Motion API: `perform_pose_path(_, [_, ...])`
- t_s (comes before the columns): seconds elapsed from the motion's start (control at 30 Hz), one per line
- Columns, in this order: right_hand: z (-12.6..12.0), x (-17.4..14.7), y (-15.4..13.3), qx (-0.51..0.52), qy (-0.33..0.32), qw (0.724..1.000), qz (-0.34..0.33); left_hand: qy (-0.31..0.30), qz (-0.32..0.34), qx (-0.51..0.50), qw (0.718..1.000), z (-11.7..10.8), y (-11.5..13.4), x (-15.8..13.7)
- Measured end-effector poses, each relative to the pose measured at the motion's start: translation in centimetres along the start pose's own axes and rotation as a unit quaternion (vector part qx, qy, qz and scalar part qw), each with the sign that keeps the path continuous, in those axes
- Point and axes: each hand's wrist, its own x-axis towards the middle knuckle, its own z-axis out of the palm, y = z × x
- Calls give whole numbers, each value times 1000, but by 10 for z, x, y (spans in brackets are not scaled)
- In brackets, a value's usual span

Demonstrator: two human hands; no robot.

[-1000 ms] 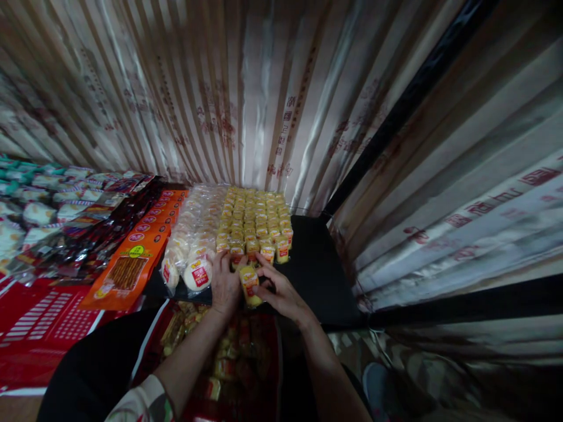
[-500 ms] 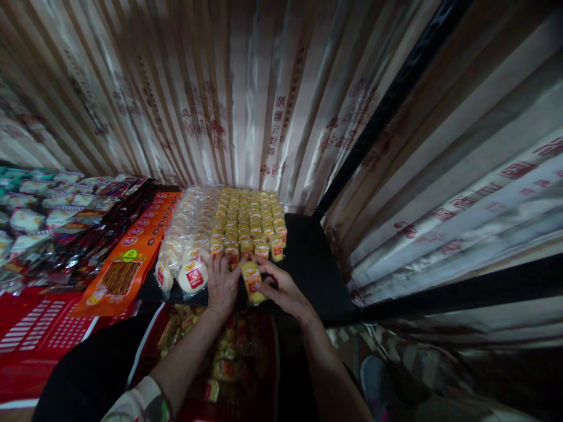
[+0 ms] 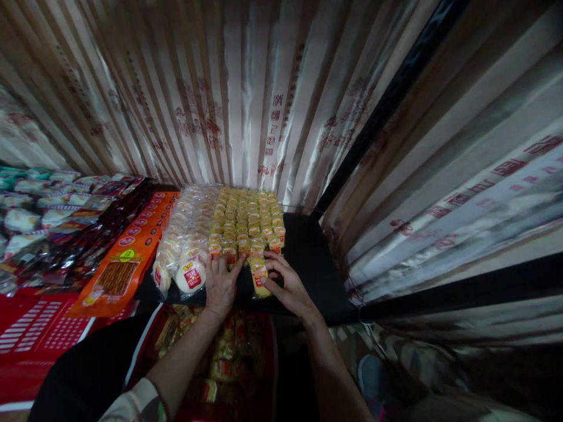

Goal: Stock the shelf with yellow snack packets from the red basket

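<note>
Upright on the black shelf (image 3: 310, 281), near its front edge, stands a small yellow wrapped snack pack (image 3: 258, 275) with a red label. My right hand (image 3: 290, 287) grips it from the right side between thumb and fingers. To its left, my left hand (image 3: 221, 287) rests with fingers apart against the front row of yellow packs, holding nothing. Tight rows of the same yellow packs (image 3: 248, 214) fill the shelf behind both hands. Beside them on the left are clear-wrapped round white crackers (image 3: 190, 276) with red labels.
An orange snack bag (image 3: 118, 275) lies left of the crackers, with dark packets (image 3: 83, 234) beyond. Below the shelf edge is an open red bag (image 3: 275, 351) holding more yellow packs. A pleated curtain (image 3: 246, 105) hangs behind, and a dark post (image 3: 378, 129) slants at right.
My right hand has shifted the yellow pack slightly right and back toward the rows. My left thumb has moved off that pack toward the front row.
</note>
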Motion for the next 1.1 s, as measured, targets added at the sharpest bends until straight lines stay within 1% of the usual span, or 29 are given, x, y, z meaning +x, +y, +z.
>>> perform_pose_path(0.13, [-1, 1, -3, -4, -2, 1000, -9, -2, 1, -1, 1000, -1, 0, 0])
perform_pose_path(0.27, [-2, 1, -4, -13, 1, 1000, -4, -3, 4, 6, 1000, -1, 0, 0])
perform_pose_path(0.4, [-1, 1, -5, -22, 23, 1000, 0, -5, 2, -3, 1000, -1, -1, 0])
perform_pose_path(0.5, [-6, -1, -1, -27, 37, 999, -1, -10, -2, -7, 1000, -1, -1, 0])
perform_pose_path(0.57, [-14, -4, 5, -37, 64, 997, 14, -15, -1, -4, 1000, 0, -1, 0])
perform_pose_path(0.63, [-25, -8, 14, -35, 118, 991, 51, -16, 2, 0, 1000, 0, -1, -1])
perform_pose_path(0.7, [-37, -11, 26, -8, 167, 981, 98, -14, 4, 8, 1000, 1, -1, -1])
perform_pose_path(0.8, [-49, -13, 43, 19, 211, 966, 148, -11, 8, 15, 1000, 2, -1, -1])
perform_pose_path(0.9, [-52, -8, 54, -3, 250, 955, 158, -10, 9, 8, 1000, 1, -2, -1])
perform_pose_path(1.1, [-52, 13, 65, -73, 304, 941, 133, -7, 8, 2, 1000, 0, -2, 0])
